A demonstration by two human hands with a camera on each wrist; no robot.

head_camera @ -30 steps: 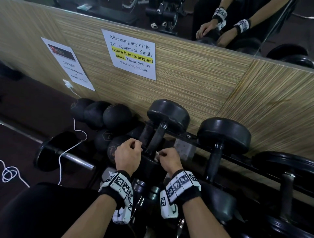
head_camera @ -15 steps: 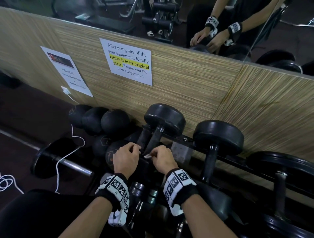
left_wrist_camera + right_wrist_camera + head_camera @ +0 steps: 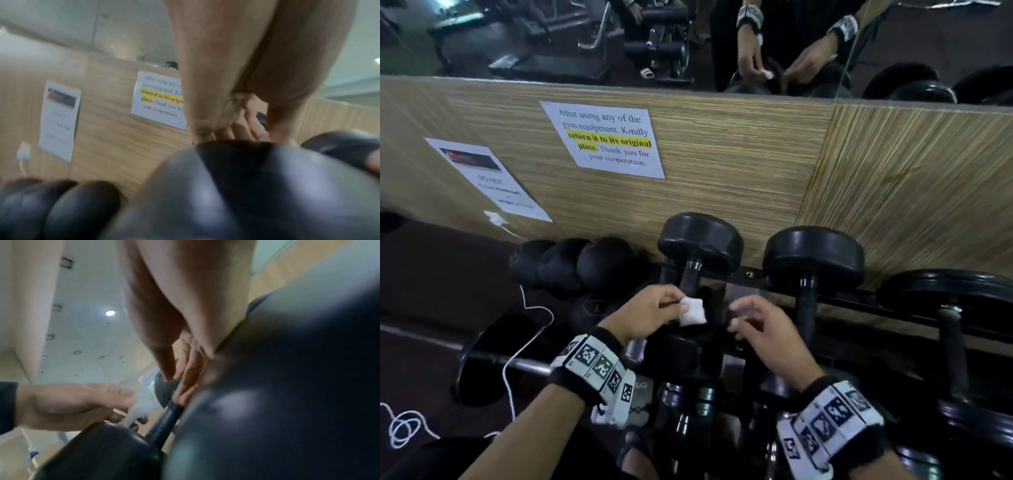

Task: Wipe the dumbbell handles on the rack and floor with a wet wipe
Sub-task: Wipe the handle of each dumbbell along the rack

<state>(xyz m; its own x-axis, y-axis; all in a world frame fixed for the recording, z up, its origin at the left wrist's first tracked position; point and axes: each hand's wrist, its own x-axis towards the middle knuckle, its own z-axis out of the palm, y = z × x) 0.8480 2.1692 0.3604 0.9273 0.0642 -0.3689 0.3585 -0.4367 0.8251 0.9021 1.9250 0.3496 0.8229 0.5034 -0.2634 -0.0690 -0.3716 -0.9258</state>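
My left hand (image 3: pixel 675 305) pinches a small folded white wet wipe (image 3: pixel 692 311) just in front of the leftmost racked dumbbell's dark handle (image 3: pixel 690 278). That dumbbell's black head (image 3: pixel 700 240) leans toward the wood wall. My right hand (image 3: pixel 739 318) hovers a little to the right with relaxed fingers, holding nothing. In the right wrist view its fingertips (image 3: pixel 180 397) lie against the top of the knurled handle (image 3: pixel 164 420), and the wipe (image 3: pixel 141 405) hangs from the left hand beside it. The left wrist view hides the wipe behind my left hand (image 3: pixel 232 128).
More black dumbbells (image 3: pixel 813 257) stand on the rack (image 3: pixel 750 274) to the right. Dark medicine balls (image 3: pixel 604 260) lie at the wall on the left, with a barbell (image 3: pixel 524 365) and white cable (image 3: pixel 517 356) on the floor. Paper notices (image 3: pixel 609 140) hang on the wall below a mirror.
Both hands were close together at the dumbbell handle. They have parted: the left hand keeps the folded wipe and the right hand has moved off to the right, empty.
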